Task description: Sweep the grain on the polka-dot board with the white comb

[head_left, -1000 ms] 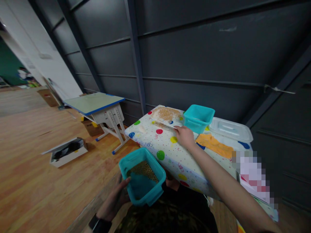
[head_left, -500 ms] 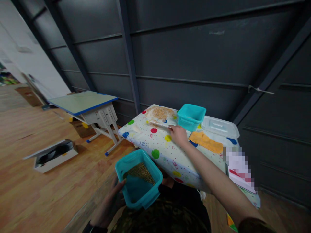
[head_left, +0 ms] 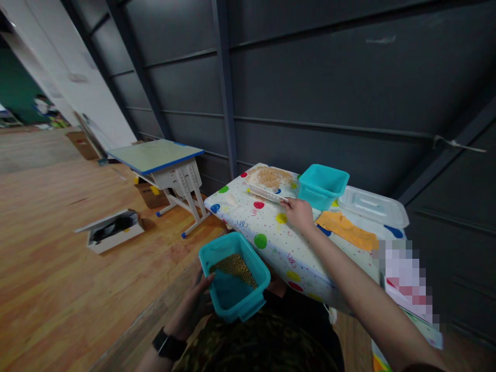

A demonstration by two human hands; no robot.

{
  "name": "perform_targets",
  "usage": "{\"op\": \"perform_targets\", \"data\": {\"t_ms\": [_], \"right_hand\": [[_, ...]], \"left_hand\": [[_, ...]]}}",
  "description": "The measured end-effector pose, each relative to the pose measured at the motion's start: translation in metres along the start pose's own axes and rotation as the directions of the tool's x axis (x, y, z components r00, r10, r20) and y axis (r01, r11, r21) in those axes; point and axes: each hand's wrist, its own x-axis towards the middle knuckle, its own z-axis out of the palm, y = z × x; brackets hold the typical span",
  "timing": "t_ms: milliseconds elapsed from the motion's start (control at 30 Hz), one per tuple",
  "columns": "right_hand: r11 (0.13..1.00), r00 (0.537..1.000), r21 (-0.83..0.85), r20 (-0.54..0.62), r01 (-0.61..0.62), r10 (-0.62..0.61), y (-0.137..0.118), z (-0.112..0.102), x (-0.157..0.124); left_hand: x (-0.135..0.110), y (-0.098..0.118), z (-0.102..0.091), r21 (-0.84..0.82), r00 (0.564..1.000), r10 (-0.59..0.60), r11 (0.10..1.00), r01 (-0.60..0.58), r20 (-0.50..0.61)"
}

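Tipped face-on since the earlier frame, the strip [head_left: 267, 194] pinched by the right hand [head_left: 299, 213] could, if flicked, scatter the grains [head_left: 269, 177] beside it at twelve o'clock, while the left hand [head_left: 195, 300], gripping one side, could spill the six-o'clock tub [head_left: 231, 293].

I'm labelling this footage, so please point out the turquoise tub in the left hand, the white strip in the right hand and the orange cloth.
Turquoise tub [head_left: 229, 291]: head view, bare inside surface.
White strip [head_left: 267, 194]: head view, middle of its length.
Orange cloth [head_left: 346, 230]: head view, middle.
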Motion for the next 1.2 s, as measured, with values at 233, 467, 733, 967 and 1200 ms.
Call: {"op": "perform_targets", "data": {"t_ms": [233, 467, 733, 967, 1200], "right_hand": [[0.997, 0.997, -0.012, 0.03, 0.073, -0.072, -0.004, -0.005, -0.002], [0.992, 0.995, -0.082, 0.002, 0.095, -0.095, -0.013, -0.007, -0.01], [0.989, 0.993, -0.093, 0.027, 0.117, -0.115, -0.022, -0.013, -0.015], [0.984, 0.987, -0.082, 0.004, 0.159, -0.16, -0.022, -0.008, -0.017], [0.976, 0.978, -0.075, -0.023, 0.205, -0.207, -0.018, -0.002, -0.016]], "left_hand": [[-0.008, 0.012, 0.016, 0.116, 0.996, 0.062, 0.992, -0.055, -0.058], [-0.008, 0.017, 0.017, 0.114, 0.994, 0.087, 0.99, -0.079, -0.066], [-0.009, 0.017, 0.019, 0.119, 0.995, 0.082, 0.99, -0.075, -0.051], [-0.007, 0.019, 0.02, 0.115, 0.994, 0.09, 0.99, -0.083, -0.059], [-0.007, 0.017, 0.02, 0.118, 0.994, 0.091, 0.99, -0.084, -0.056]]}}
